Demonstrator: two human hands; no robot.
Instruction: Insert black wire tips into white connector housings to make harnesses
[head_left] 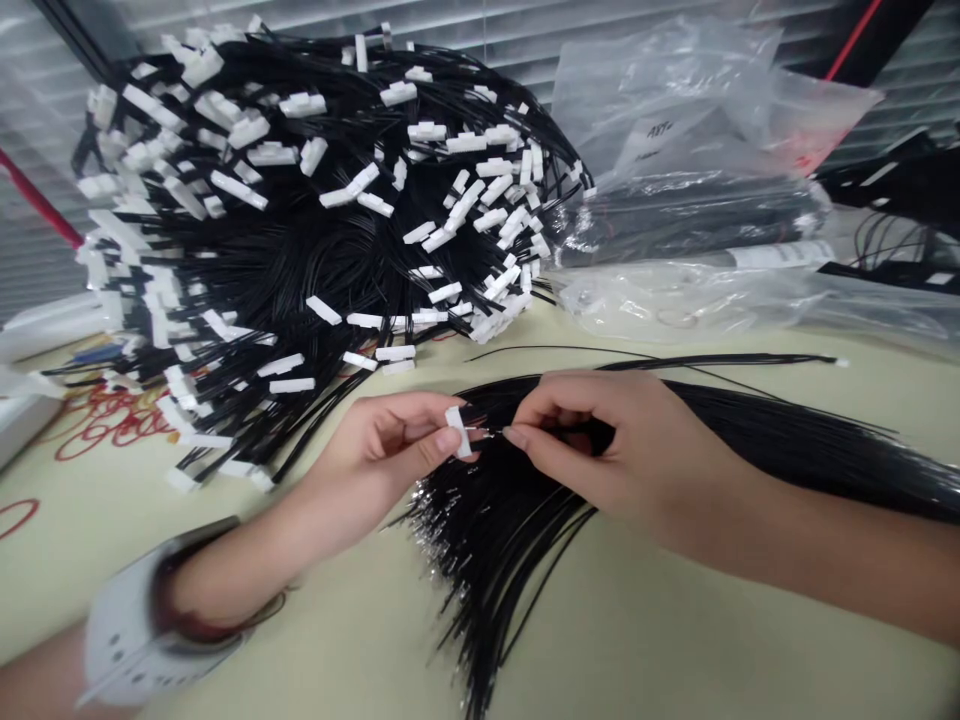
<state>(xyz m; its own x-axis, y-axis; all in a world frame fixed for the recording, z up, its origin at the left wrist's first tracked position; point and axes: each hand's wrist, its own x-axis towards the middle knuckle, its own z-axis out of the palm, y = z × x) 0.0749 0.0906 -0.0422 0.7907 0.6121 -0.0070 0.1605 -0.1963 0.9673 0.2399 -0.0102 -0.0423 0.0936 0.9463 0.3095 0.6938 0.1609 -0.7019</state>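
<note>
In the head view we see two bare hands of one person above a cream table (637, 640). The left hand (382, 450) is closed on one white plastic connector (457, 432), pinching it between the thumb and the fingers. The right hand (592, 440) is also closed, and its thumb and first finger pinch one thin black wire (491, 433) with a bright metal end, very near the connector; we cannot tell if the wire end is already inside it. Under and behind the hands lies one large bundle of loose black wires (750, 440), and its shiny metal ends fan out on the table. Farther up, to the left, is a big heap of black wires with white connectors (300, 230); there are too many connectors to count, surely many dozens. To the right we count at least two clear plastic bags (675, 110), with more black wires inside. One bag has a white label (780, 255) and some dark writing (658, 130), but we cannot read either. On the left wrist is one white band (124, 625). Some thin red loops (109, 420) lie on the table at the left side.
</note>
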